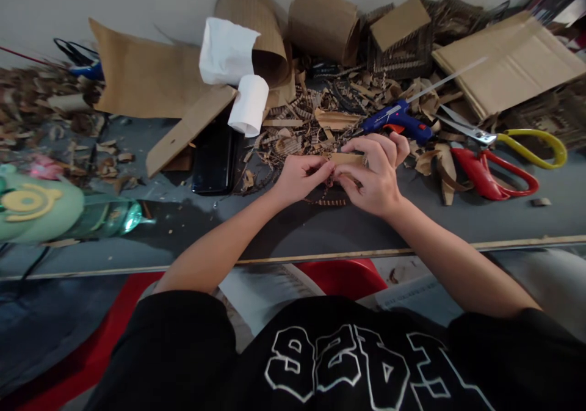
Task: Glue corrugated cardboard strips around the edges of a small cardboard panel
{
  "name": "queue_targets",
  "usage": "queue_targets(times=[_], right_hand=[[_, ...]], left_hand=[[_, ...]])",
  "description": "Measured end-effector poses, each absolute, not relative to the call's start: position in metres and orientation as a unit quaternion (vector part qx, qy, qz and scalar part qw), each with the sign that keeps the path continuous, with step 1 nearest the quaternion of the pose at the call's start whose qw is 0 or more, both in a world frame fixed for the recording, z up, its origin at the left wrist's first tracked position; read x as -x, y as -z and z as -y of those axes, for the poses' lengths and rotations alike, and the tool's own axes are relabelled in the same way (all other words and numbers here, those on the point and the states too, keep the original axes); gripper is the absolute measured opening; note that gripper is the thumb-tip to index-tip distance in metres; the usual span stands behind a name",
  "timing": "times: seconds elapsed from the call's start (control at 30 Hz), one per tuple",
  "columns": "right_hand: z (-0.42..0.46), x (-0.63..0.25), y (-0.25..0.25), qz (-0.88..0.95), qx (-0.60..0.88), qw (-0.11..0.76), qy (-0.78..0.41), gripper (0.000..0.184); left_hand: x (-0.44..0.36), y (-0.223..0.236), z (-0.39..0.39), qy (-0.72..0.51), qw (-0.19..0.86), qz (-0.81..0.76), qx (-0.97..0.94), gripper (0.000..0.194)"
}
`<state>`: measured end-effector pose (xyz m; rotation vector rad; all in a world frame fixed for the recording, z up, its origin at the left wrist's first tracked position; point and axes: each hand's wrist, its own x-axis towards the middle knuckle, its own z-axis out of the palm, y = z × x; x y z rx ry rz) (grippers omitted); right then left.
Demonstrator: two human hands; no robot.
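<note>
Nearest is your black shirt [320,368], with a bit of red chair [341,276] just past it. Next comes the gray desk [480,218]. At the far left of its near side lies a green plastic thing [41,212], cut off by the view.

Your two hands meet in the middle. Your left hand [302,179] has its thumb and finger pinched on a small brown card [348,159]. Your right hand [378,176] holds it too — thumb on the near side, a finger on the far side. The card sits between your hands, over the desk.

To the left is a black phone [213,160]. To the right lie scissors [485,138], with one red and one yellow handle.

Just past your right hand is a blue glue gun [398,119], with a pale stick in its back. Left of it are curly scraps [315,109], then a white roll [249,105].

Farthest, by the wall, are a brown sheet [146,75], two card tubes [326,23], a box [400,26] and — at right — a flat board [513,63].
</note>
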<state>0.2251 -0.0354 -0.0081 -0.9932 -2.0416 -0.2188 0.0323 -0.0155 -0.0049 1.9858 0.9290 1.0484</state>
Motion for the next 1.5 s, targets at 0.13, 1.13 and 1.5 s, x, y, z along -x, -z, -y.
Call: queue_targets(times=[0.13,1.13,1.5], right_hand=[[0.035,-0.225,0.01,0.811,0.411,0.406,0.094,0.025],[0.039,-0.228,0.002,0.81,0.423,0.392,0.102,0.031],[0.041,-0.225,0.003,0.822,0.454,0.336,0.07,0.045]], left_hand=[[-0.034,0.004,0.017,-0.444,0.343,-0.384,-0.733,0.061],[-0.037,0.009,0.01,-0.458,0.47,-0.351,-0.668,0.064],[-0.039,0.014,0.01,-0.484,0.482,-0.367,-0.631,0.061]])
